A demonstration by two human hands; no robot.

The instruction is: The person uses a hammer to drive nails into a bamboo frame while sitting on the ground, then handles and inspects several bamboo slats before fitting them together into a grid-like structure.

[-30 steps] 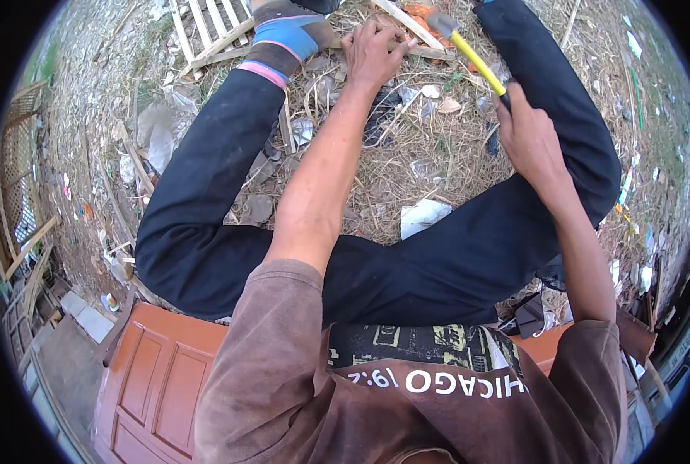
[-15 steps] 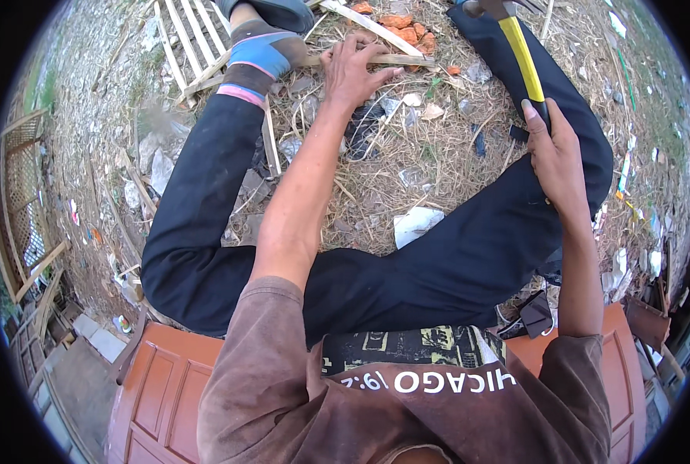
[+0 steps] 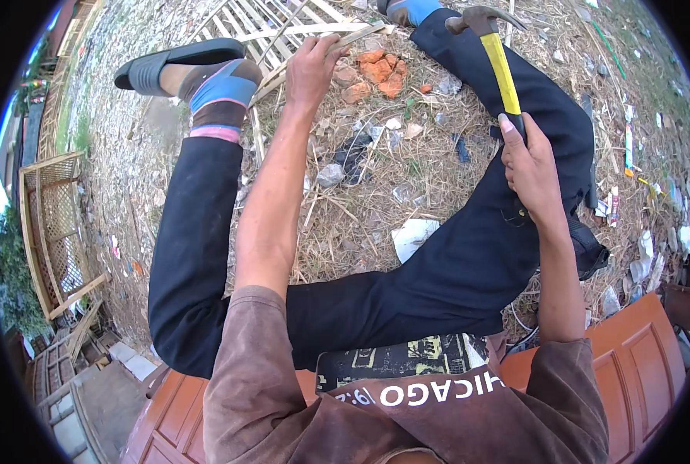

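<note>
My right hand (image 3: 531, 166) is closed round the black grip of a claw hammer (image 3: 501, 73) with a yellow shaft. Its steel head points away from me, raised over my right leg. Farther forward and to the left, my left hand (image 3: 310, 73) has its fingers wrapped over a thin wooden slat (image 3: 358, 35). This slat lies at the near side of a slatted wooden frame (image 3: 240, 17), whose pale strips run up past the top edge of the view. Part of the slat under my fingers is hidden.
Broken orange brick pieces (image 3: 376, 69) lie just right of my left hand. My left foot wears a dark sandal (image 3: 179, 58). Stones, dry grass and a white scrap (image 3: 413, 238) cover the ground between my legs. A brown panelled door (image 3: 631, 371) lies beneath me; a lattice panel (image 3: 51, 224) stands far left.
My left hand has gone from spread fingers on the slat to a closed grip, and the slat is tilted up. My left foot has swung left. The hammer stays in my right hand.
</note>
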